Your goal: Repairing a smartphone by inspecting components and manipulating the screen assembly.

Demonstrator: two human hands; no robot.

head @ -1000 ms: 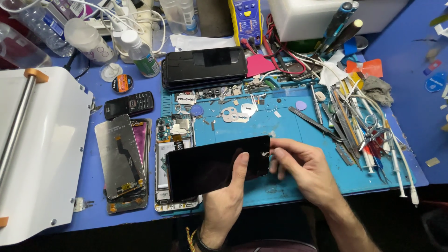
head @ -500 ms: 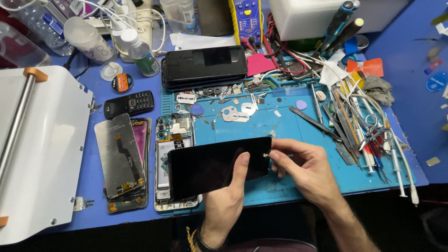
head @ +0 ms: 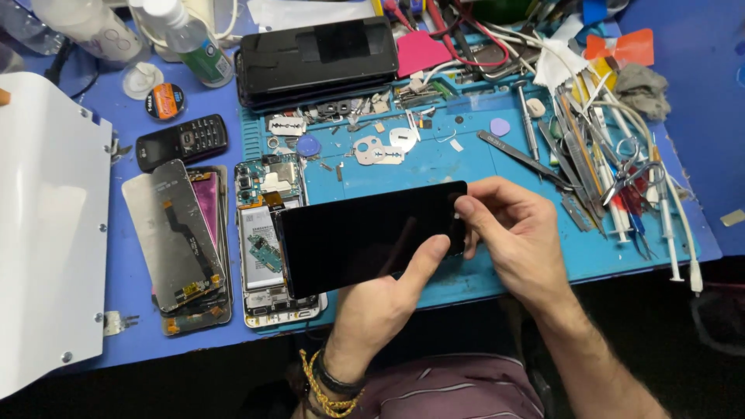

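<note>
My left hand (head: 386,299) holds a black phone screen panel (head: 365,237) from below, thumb lying across its glass. My right hand (head: 516,233) pinches the panel's right end between thumb and fingertips. The panel hovers flat above a blue work mat (head: 473,167). Just left of it lies an opened phone body (head: 268,240) with its battery and circuit board showing, partly covered by the panel.
A stack of loose display panels (head: 182,240) lies at the left beside a white metal plate (head: 46,225). A small keypad phone (head: 182,142), a black flat device (head: 318,58), bottles (head: 190,43), metal shims (head: 380,147), tweezers, scissors and several other tools (head: 605,171) crowd the back and right.
The camera view has shifted closer and lower. Both hands keep their hold on the panel, which has barely moved; the right fingers stay at its right end.
</note>
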